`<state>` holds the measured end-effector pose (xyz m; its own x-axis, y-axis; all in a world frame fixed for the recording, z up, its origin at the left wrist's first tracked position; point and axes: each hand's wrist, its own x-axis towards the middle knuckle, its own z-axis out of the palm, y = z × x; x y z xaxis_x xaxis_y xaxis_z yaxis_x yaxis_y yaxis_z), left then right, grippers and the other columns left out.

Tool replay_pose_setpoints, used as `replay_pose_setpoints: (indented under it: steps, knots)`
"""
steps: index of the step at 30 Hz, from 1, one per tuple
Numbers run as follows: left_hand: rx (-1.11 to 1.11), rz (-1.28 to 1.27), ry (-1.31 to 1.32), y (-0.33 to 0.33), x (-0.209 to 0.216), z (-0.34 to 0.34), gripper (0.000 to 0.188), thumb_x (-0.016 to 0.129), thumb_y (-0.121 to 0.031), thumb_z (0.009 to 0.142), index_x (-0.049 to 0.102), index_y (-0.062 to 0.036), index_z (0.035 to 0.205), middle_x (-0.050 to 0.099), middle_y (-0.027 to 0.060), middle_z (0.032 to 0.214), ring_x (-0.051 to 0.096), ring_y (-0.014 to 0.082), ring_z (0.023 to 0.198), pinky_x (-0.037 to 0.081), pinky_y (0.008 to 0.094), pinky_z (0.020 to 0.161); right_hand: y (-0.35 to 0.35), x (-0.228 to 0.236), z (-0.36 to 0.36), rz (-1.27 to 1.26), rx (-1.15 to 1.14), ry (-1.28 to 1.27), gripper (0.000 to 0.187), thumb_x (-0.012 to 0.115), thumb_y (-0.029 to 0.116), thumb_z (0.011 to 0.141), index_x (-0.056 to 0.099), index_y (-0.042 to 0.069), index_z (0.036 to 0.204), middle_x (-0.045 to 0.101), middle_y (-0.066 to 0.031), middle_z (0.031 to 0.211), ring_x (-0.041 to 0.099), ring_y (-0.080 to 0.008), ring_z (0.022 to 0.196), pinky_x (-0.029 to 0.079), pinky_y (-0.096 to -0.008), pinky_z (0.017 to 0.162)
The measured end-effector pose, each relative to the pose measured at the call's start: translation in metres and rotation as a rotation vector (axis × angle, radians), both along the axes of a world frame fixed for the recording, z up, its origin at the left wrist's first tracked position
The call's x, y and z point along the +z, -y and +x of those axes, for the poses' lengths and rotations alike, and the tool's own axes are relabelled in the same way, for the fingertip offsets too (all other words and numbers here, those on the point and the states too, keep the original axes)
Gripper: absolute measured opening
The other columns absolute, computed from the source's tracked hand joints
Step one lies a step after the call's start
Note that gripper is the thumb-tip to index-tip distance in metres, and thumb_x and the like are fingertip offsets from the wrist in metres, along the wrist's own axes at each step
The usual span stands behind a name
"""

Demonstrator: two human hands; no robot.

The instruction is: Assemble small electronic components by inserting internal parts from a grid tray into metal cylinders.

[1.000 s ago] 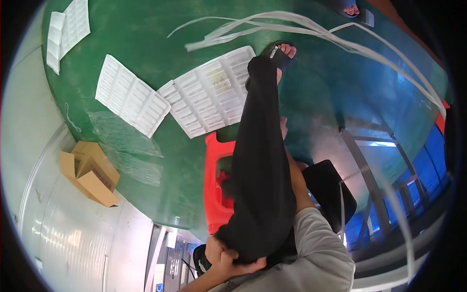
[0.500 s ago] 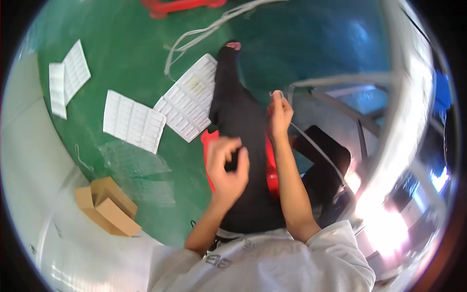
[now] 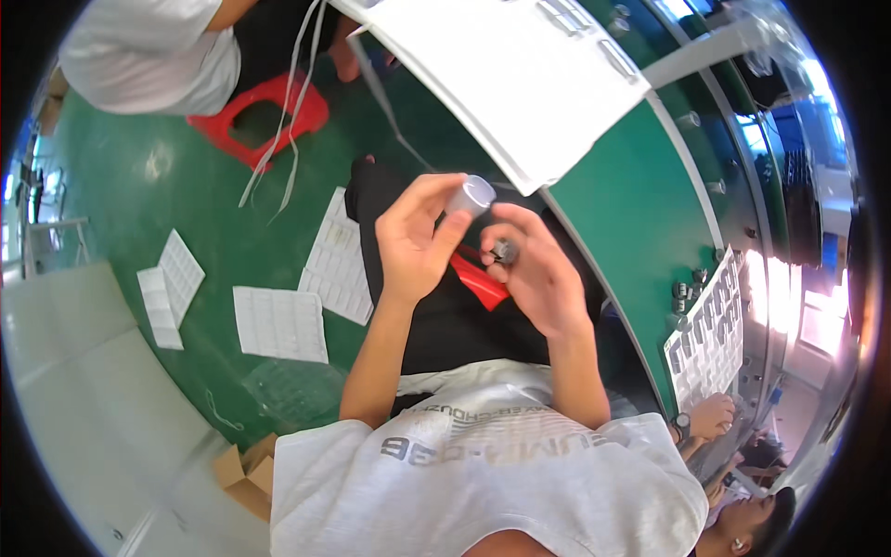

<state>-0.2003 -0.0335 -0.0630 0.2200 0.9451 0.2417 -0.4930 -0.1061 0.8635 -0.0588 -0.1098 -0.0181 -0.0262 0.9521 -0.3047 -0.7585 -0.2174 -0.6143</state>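
My left hand (image 3: 406, 246) is closed around a small translucent whitish cylinder (image 3: 476, 195), held between thumb and fingers with its round rim tilted up. Just to the right, my right hand (image 3: 548, 283) has its fingers curled around a small dark metallic part (image 3: 504, 251). The two hands are close together above my lap, and the two pieces do not touch. What exactly the metallic part is cannot be made out, since the fingers cover some of it.
A green bench (image 3: 617, 186) runs along my right, with white trays (image 3: 501, 84) at its far end. Further right, a co-worker's hand (image 3: 713, 415) is beside a white tray of dark parts (image 3: 710, 348). A red stool (image 3: 311, 107), white floor trays (image 3: 278, 323) and a cardboard box (image 3: 246, 478) lie left.
The view has swung so the bench and co-workers show. My left hand, blurred with no object visible before, now holds the whitish cylinder. My right hand has come nearer to it.
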Motion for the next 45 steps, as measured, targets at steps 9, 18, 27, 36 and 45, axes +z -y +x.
replay_pose_setpoints:
  steps: [9,18,27,36,45]
  knots:
    - [-0.467,-0.070,0.091,0.024,0.059,0.121,0.030,0.061,0.002,0.090,0.057,0.0108,0.118,0.063,0.0132,0.109,0.061,0.0179,0.103,0.049,0.0312,0.091,0.054,0.029,0.103,0.291,-0.433,0.669,0.034,0.054,-0.009,0.085,0.050,-0.002,0.118,0.050,-0.0130,0.121,0.055,-0.0183,0.101,0.046,-0.0297,0.081]
    - [-0.822,-0.297,-0.024,0.047,0.071,0.184,0.030,0.053,-0.010,0.096,0.059,0.0080,0.120,0.065,0.0164,0.108,0.066,0.0239,0.097,0.059,0.0409,0.082,0.105,0.073,0.166,0.436,-0.653,1.431,0.032,0.070,-0.013,0.071,0.066,-0.005,0.101,0.067,-0.0230,0.111,0.066,-0.0292,0.101,0.052,-0.0349,0.087]
    - [-0.988,-0.130,-0.118,0.066,0.074,0.186,0.032,0.057,-0.011,0.096,0.059,0.0087,0.122,0.065,0.0166,0.108,0.068,0.0245,0.094,0.062,0.0389,0.078,0.134,0.073,0.159,0.251,-0.734,1.544,0.034,0.071,-0.014,0.066,0.073,0.002,0.097,0.073,-0.0127,0.099,0.068,-0.0256,0.088,0.054,-0.0302,0.075]
    - [-0.966,-0.348,-0.045,0.078,0.067,0.173,0.030,0.059,-0.008,0.095,0.060,0.0086,0.120,0.065,0.0178,0.112,0.067,0.0242,0.096,0.062,0.0397,0.081,0.139,0.063,0.160,0.277,-0.621,1.490,0.036,0.071,-0.015,0.065,0.074,0.002,0.096,0.072,-0.0119,0.100,0.068,-0.0235,0.087,0.054,-0.0290,0.074]
    - [-0.880,-0.299,-0.067,0.066,0.068,0.182,0.029,0.061,-0.003,0.092,0.060,0.0092,0.119,0.065,0.0181,0.110,0.067,0.0245,0.097,0.062,0.0401,0.082,0.122,0.043,0.181,0.381,-0.582,1.203,0.026,0.077,-0.002,0.075,0.072,-0.001,0.100,0.068,-0.0220,0.109,0.066,-0.0252,0.096,0.052,-0.0325,0.084]
